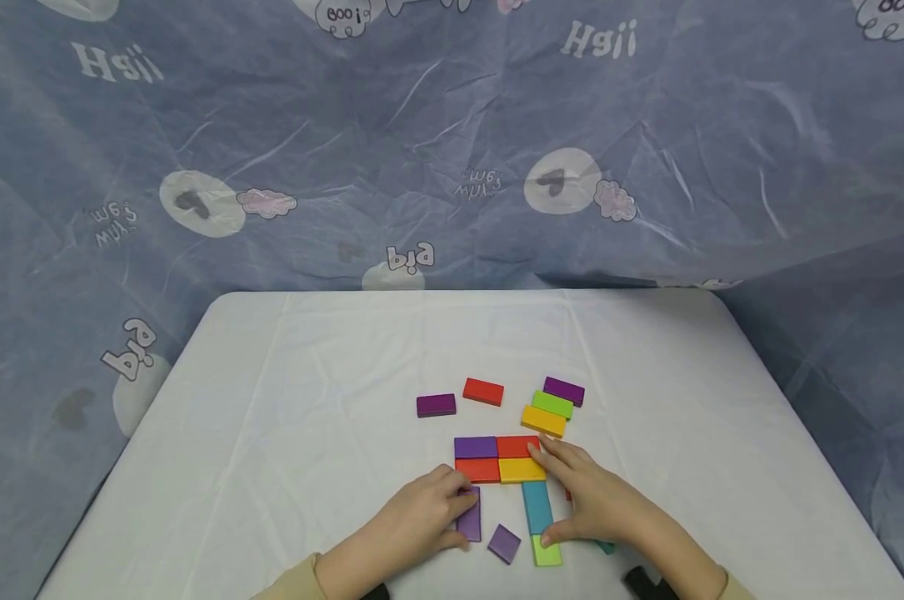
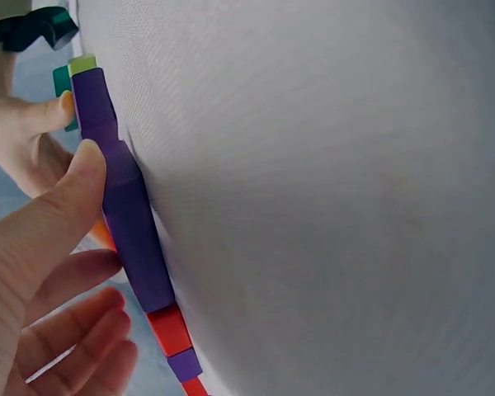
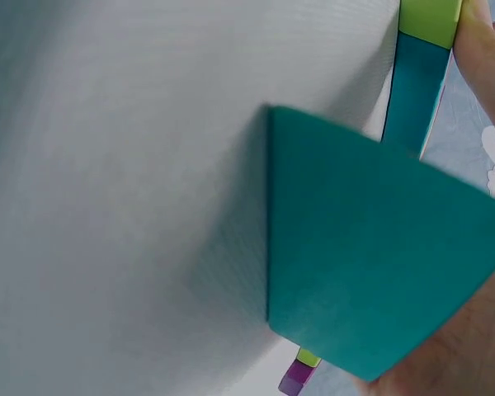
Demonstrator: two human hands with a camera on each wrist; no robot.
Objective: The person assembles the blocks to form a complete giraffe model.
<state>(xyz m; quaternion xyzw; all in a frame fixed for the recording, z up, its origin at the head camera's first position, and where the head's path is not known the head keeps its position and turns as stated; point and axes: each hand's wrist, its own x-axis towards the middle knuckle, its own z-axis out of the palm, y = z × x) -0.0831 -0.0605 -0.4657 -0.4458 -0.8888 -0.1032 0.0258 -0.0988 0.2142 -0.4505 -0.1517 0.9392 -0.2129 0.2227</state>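
Observation:
My left hand holds a purple rectangular block at the lower left of a flat block layout, its thumb and curled index finger along the block. Above it, a purple block and red block form a row over another red block and a yellow block. My right hand spreads over the layout's right side, fingertips at the upper red block and thumb on the light green block. A blue block joins that green one to the yellow.
A small purple square block lies between the hands. Behind the layout are a dark purple block, a red block and a slanted purple, green and yellow row. A teal block lies partly under the right hand.

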